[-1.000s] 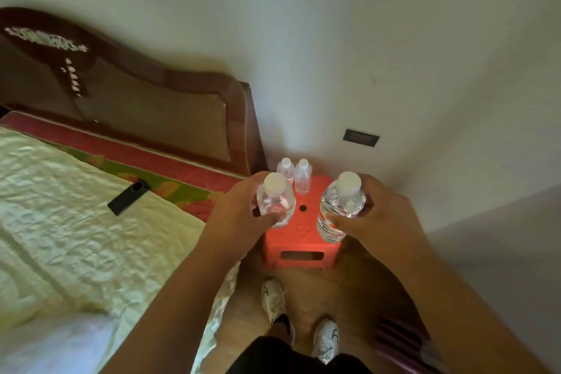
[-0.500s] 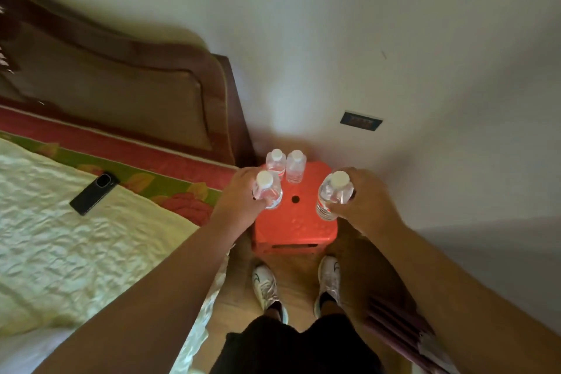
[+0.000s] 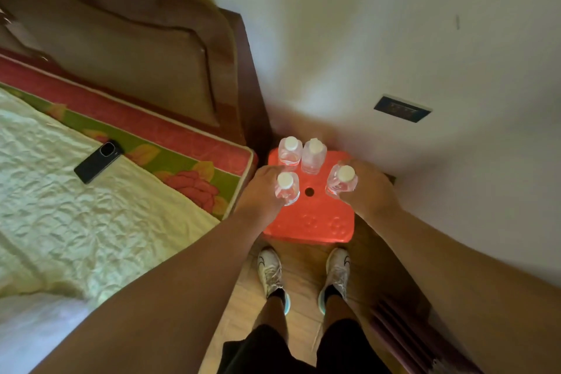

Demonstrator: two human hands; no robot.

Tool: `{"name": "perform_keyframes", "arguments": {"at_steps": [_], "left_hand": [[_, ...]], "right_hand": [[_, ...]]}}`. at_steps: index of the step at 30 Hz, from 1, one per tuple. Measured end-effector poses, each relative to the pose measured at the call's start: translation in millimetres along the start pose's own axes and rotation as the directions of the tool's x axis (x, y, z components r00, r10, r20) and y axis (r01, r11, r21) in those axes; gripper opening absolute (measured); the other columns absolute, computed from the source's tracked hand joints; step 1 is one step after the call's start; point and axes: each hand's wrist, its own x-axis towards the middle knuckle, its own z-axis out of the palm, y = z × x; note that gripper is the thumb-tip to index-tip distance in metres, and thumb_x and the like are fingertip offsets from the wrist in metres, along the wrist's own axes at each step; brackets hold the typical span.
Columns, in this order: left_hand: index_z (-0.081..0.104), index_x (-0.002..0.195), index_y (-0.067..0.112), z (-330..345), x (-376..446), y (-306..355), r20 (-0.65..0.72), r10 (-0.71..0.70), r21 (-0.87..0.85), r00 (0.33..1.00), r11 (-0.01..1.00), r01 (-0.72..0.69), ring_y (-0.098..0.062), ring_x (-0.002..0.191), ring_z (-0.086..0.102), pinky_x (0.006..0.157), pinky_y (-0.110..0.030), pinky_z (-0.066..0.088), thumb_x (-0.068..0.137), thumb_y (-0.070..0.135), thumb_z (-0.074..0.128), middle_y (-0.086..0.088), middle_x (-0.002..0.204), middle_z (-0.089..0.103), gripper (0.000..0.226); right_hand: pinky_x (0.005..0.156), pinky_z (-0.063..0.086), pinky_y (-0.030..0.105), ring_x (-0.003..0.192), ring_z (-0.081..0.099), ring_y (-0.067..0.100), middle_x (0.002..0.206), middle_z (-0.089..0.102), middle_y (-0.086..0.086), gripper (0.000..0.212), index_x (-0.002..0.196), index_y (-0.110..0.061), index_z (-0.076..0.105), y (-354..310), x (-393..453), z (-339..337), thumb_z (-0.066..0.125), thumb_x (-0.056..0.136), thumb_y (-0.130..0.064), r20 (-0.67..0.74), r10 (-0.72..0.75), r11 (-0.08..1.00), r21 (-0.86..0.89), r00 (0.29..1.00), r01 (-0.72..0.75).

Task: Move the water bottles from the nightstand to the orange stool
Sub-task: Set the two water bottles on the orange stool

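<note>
- On the orange stool [image 3: 309, 222], set in the corner between the bed [image 3: 91, 206] and the wall, two water bottles [image 3: 303, 155] stand upright at the back edge, touching or nearly so
- The left hand [image 3: 261, 191] is curled round a third bottle [image 3: 287, 191], held upright over the stool's left side
- The right hand [image 3: 368, 191] grips a fourth bottle [image 3: 341, 182], tilted slightly, over the right side
- Whether either held bottle's base touches the seat cannot be told
- Step in hand, as I judge it: setting down this pair in front of the first two
- Next move calls for lowering both squarely, clear of the seat's centre hole [image 3: 309, 191], then loosening the fingers without knocking the back pair
- A phone [image 3: 98, 161] lies on the bed; the nightstand is out of view
</note>
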Motion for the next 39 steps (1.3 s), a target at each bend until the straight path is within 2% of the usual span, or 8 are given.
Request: {"name": "perform_keyframes", "arguments": {"at_steps": [5,12,15,20,27,30,34,39], "left_hand": [[0.052,0.134,0.029,19.3,12.1,-6.4,0.009,-0.047,-0.01,0.999,0.999,0.047,-0.008,0.114,0.052,0.096,-0.023,0.043,0.076,0.015,0.075,0.011,0.131,0.049,0.064],[0.046,0.139,0.03,34.7,27.5,-1.2,0.014,-0.049,-0.004,0.999,0.999,0.049,-0.012,0.117,0.053,0.098,-0.031,0.046,0.081,0.011,0.07,0.01,0.138,0.045,0.066],[0.046,0.139,0.029,38.4,32.0,-2.6,0.013,-0.069,-0.015,0.998,0.998,0.069,-0.012,0.117,0.053,0.096,-0.031,0.048,0.081,0.008,0.069,0.01,0.137,0.045,0.066],[0.046,0.14,0.026,42.2,34.9,-5.1,0.016,-0.13,-0.052,0.991,0.99,0.13,-0.014,0.117,0.053,0.093,-0.029,0.047,0.082,-0.001,0.064,0.008,0.139,0.043,0.067],[0.044,0.14,0.029,51.4,35.2,-8.4,0.035,-0.176,-0.102,0.984,0.979,0.179,-0.013,0.115,0.053,0.091,-0.026,0.048,0.083,-0.001,0.063,0.012,0.14,0.04,0.067],[0.043,0.14,0.028,52.9,33.9,-5.9,0.041,-0.169,-0.103,0.985,0.98,0.172,-0.017,0.115,0.055,0.091,-0.033,0.052,0.08,-0.004,0.061,0.011,0.143,0.035,0.071],[0.04,0.141,0.03,50.9,25.8,0.8,0.046,-0.223,-0.13,0.974,0.965,0.227,-0.019,0.113,0.055,0.087,-0.038,0.055,0.076,-0.006,0.06,0.012,0.144,0.029,0.076],[0.041,0.138,0.033,40.4,13.5,8.1,0.049,-0.202,-0.159,0.978,0.965,0.207,-0.017,0.112,0.055,0.087,-0.036,0.055,0.076,0.0,0.064,0.013,0.139,0.034,0.074]], "right_hand": [[0.085,0.051,0.03,0.099,0.064,0.015,0.107,0.066,-0.005,0.035,0.114,-0.026,0.063,18.0,23.6,11.2,0.078,0.082,-0.023,-0.022,-0.001,1.0,0.029,1.0,0.002],[0.081,0.054,0.037,0.089,0.062,0.014,0.097,0.062,-0.011,0.022,0.099,-0.037,0.054,20.8,52.3,24.5,0.071,0.086,-0.029,-0.019,0.011,0.999,0.041,1.0,-0.011],[0.08,0.054,0.035,0.086,0.06,0.014,0.095,0.059,-0.012,0.027,0.096,-0.039,0.049,20.7,62.5,28.5,0.07,0.087,-0.024,-0.011,-0.004,1.0,0.019,1.0,0.004],[0.083,0.053,0.035,0.092,0.061,0.017,0.1,0.059,-0.01,0.037,0.105,-0.034,0.054,30.0,67.5,37.3,0.069,0.082,-0.008,0.016,0.001,1.0,0.004,1.0,-0.001],[0.091,0.05,0.031,0.1,0.06,0.014,0.108,0.06,-0.009,0.038,0.115,-0.027,0.058,36.9,69.6,37.7,0.072,0.084,-0.009,0.033,0.002,1.0,0.03,0.999,-0.003],[0.092,0.049,0.032,0.102,0.057,0.015,0.111,0.056,-0.008,0.046,0.119,-0.023,0.056,34.4,65.9,37.1,0.074,0.081,-0.006,0.066,0.037,0.998,0.042,0.997,-0.04],[0.089,0.056,0.036,0.104,0.061,0.02,0.12,0.058,0.001,0.062,0.122,-0.022,0.056,28.7,69.8,28.3,0.084,0.069,-0.006,0.111,0.079,0.996,-0.057,0.991,-0.073],[0.101,0.049,0.038,0.124,0.053,0.025,0.136,0.048,0.002,0.076,0.138,-0.021,0.05,1.5,63.0,8.7,0.087,0.072,-0.015,0.168,0.112,0.975,-0.209,0.979,-0.075]]}}
